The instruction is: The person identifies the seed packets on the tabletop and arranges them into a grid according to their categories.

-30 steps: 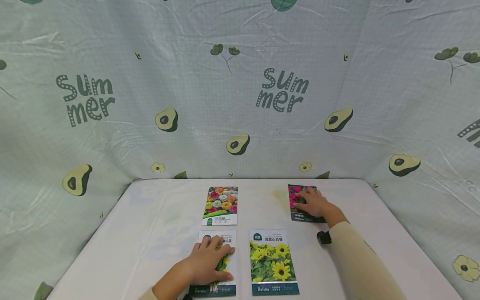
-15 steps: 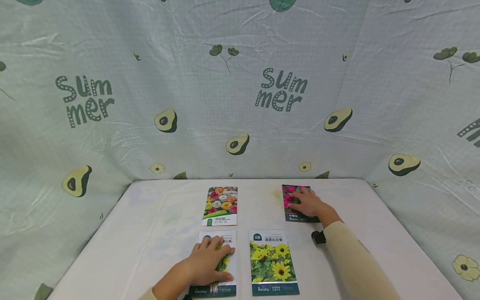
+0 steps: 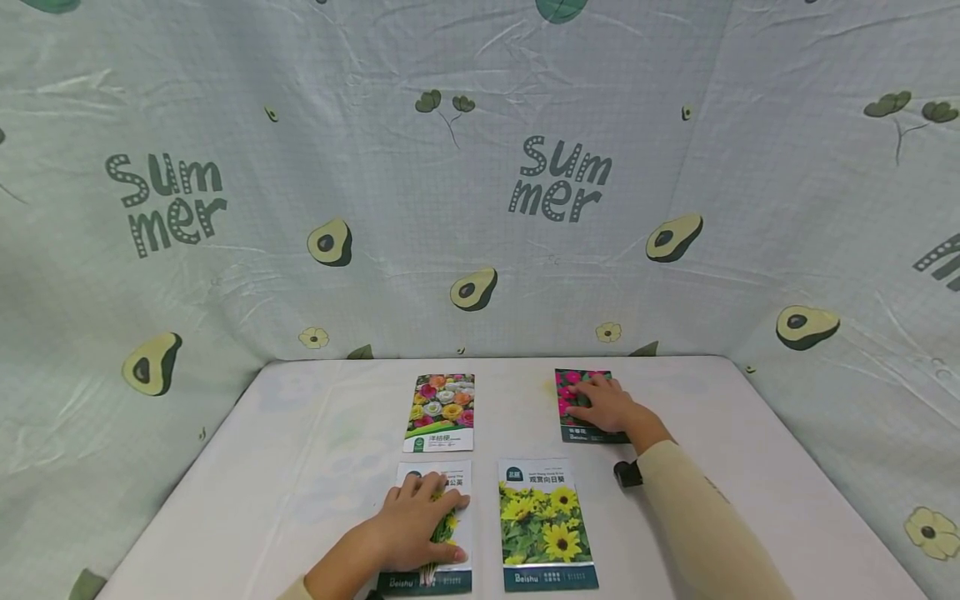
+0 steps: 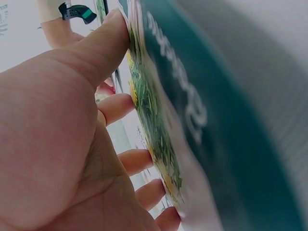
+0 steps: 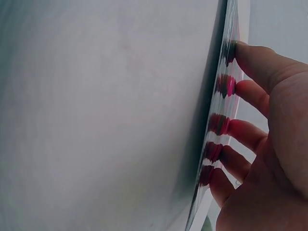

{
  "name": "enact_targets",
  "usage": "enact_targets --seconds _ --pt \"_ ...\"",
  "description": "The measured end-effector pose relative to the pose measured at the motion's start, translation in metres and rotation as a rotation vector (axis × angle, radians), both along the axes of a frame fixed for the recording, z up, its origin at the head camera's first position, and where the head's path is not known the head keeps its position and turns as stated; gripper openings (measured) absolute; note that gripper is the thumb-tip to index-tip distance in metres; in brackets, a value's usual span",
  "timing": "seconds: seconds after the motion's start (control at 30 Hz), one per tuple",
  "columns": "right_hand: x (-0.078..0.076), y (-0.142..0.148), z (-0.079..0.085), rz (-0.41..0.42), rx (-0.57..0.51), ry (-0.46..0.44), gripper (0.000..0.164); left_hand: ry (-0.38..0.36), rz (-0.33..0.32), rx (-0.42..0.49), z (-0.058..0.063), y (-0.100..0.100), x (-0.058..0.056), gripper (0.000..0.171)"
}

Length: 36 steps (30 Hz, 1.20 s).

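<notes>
My left hand rests with spread fingertips and thumb on a seed packet with yellow flowers and a dark green bottom band, lying near the table's front. In the left wrist view the fingertips touch the face of that packet. Farther back on the right, my right hand presses its fingertips on a pink-flowered seed packet, covering much of its right side. All five fingertips meet the glossy face of this packet in the right wrist view.
Between the hands at the front lies a sunflower seed packet. A packet with multicoloured blooms lies behind the left hand. The white table ends at a hanging cloth printed with avocados.
The right hand has slid the pink-flowered packet leftward across the table, so it now lies closer to the multicoloured one. The left hand stays on its packet.
</notes>
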State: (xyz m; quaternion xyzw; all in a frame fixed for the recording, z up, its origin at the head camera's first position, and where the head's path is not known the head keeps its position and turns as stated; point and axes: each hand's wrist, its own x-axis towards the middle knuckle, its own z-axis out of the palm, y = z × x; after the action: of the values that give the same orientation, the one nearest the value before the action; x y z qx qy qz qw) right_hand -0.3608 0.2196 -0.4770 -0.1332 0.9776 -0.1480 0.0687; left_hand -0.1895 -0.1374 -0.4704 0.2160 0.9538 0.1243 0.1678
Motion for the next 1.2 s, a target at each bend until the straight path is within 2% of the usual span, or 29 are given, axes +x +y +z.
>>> enact_targets --seconds 0.43,0.73,1.2 --pt "0.001 -0.013 0.002 -0.005 -0.002 -0.009 0.060 -0.004 -0.007 0.007 0.002 -0.001 0.001 0.074" --pt "0.002 -0.020 0.004 0.031 0.001 0.008 0.061 -0.002 -0.008 0.007 0.005 0.000 0.001 0.072" --pt "-0.003 -0.032 0.002 0.037 0.023 -0.001 0.063 0.002 -0.009 -0.002 0.005 0.001 0.001 0.072"
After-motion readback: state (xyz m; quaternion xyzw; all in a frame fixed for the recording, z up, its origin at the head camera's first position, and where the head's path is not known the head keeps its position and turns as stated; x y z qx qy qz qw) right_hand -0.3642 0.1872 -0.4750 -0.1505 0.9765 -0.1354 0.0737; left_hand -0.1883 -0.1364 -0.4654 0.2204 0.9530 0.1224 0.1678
